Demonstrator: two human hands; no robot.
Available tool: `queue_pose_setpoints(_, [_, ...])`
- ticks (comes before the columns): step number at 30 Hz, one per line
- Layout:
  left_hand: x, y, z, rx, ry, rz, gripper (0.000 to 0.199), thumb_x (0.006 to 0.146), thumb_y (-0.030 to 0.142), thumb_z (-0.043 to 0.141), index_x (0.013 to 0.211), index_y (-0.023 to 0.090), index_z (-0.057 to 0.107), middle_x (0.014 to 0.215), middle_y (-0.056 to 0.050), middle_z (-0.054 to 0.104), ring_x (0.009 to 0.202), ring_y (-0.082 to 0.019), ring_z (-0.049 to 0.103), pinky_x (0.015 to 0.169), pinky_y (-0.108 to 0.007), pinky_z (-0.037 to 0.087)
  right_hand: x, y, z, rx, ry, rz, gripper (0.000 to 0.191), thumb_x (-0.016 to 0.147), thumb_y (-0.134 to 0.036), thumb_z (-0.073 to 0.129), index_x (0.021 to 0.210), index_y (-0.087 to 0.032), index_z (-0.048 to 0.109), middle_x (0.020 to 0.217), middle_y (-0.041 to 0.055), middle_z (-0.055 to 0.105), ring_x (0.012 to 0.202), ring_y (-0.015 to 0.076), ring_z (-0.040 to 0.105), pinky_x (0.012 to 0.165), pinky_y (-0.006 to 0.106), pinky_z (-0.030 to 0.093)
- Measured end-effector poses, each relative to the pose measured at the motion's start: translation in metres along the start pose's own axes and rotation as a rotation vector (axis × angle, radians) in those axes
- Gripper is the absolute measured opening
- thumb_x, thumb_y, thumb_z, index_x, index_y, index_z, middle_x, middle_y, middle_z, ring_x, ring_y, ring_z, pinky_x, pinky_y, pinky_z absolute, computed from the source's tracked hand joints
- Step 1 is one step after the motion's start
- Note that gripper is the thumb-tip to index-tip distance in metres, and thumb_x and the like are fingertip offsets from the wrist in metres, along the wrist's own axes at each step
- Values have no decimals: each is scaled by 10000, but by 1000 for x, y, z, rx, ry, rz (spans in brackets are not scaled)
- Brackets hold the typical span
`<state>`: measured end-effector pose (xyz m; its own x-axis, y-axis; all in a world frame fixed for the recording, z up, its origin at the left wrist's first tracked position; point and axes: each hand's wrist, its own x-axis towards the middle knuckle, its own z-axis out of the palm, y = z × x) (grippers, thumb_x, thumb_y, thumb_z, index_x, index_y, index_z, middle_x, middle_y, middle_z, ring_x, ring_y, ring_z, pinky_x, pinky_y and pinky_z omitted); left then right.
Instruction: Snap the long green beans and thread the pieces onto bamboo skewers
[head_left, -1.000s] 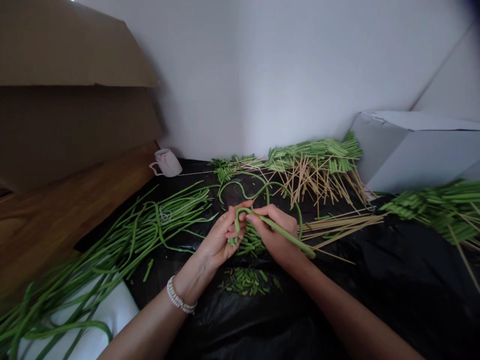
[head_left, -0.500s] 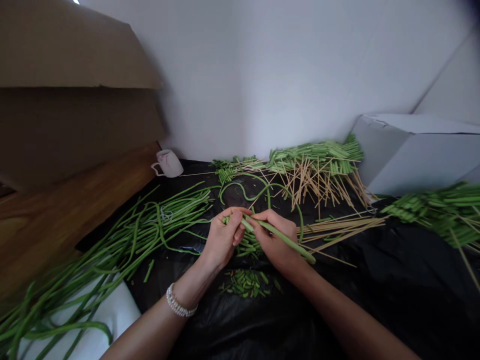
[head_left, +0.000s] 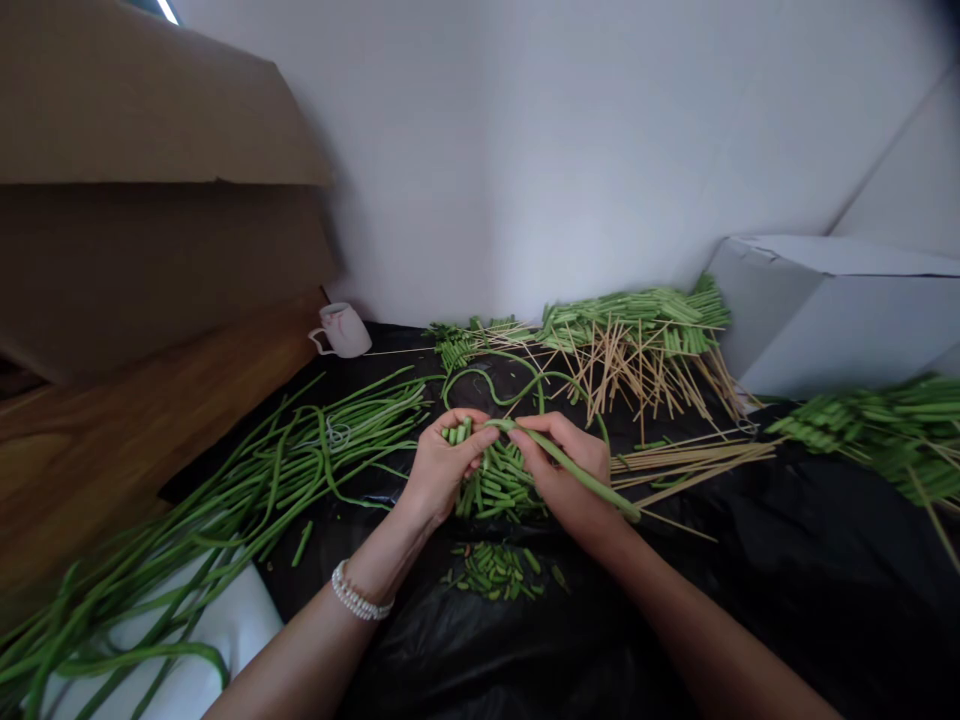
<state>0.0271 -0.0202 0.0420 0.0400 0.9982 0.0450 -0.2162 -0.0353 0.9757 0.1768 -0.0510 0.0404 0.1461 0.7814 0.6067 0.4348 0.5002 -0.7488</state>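
Centrally, the left hand [head_left: 444,462] pinches the end of a long green bean [head_left: 574,468] and cups short cut pieces [head_left: 459,431]; the right hand [head_left: 568,470] pinches the same bean, which extends over that hand, above black plastic sheeting [head_left: 420,655].

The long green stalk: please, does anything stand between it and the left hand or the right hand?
Nothing visible does. The right hand holds the long green stalk; the left hand's fingertips meet its end, with short pieces held beside.
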Motion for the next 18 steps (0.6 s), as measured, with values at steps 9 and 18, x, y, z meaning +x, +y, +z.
queue_pose_setpoints(9, [-7, 4, -3, 370, -177, 91, 213, 730, 339, 767, 783, 138, 719, 546, 21, 566, 459, -59, 402, 442, -182, 295, 10, 10, -3, 227, 20, 247, 192, 810, -411, 673, 780, -223, 648, 599, -23, 658, 473, 132, 587, 487, 256, 462])
queue_pose_setpoints(18, [19, 4, -18, -304, 130, 92, 327, 640, 353, 840, 714, 127, 615, 651, 34, 568, 456, -3, 323, 411, -115, 246, 13, 17, 1, 402, -20, 384, 271, 802, -430, 673, 707, -205, 555, 534, -41, 600, 400, 89, 497, 386, 207, 368])
